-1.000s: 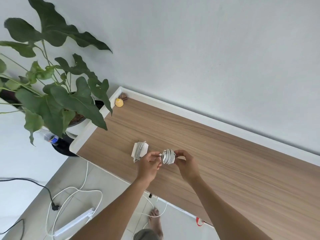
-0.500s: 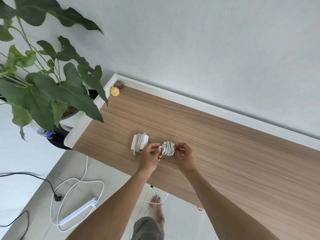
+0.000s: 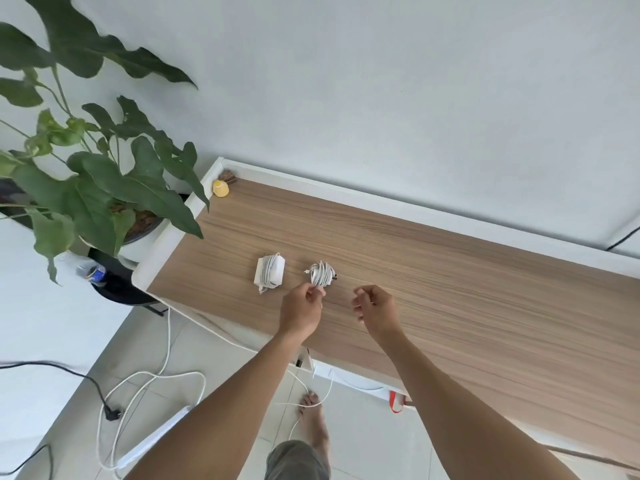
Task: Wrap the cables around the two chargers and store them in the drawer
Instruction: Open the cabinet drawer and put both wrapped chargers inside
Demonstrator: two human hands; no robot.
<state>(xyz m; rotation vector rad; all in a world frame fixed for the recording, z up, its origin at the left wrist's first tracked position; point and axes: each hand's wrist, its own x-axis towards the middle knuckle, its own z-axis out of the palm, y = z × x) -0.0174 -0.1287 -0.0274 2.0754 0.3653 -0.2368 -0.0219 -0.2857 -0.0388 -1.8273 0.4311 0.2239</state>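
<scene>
We've got both on the surface (image 3: 450,289) near its left end: left charger (image 3: 270,274), right charger (image 3: 321,274) just beside it. Our left hand (image 3: 301,306) pinches the right charger's near edge, our right hand (image 3: 375,306) is apart, further right. Plant (image 3: 97,188) stands left of the surface, cables (image 3: 149,386) on the floor below.

left hand (image 3: 300,308) pinching cable (image 3: 319,274) | right hand (image 3: 375,306) loosely curled (holding nothing) | arms outstretched

On my remote feed I see a wood-grain desk (image 3: 467,289) with a white rim standing against a pale, evenly lit wall (image 3: 381,81). A leafy potted plant (image 3: 97,188) stands left of the desk, with grey floor tiles (image 3: 214,355) and white cables (image 3: 152,377) below.
</scene>
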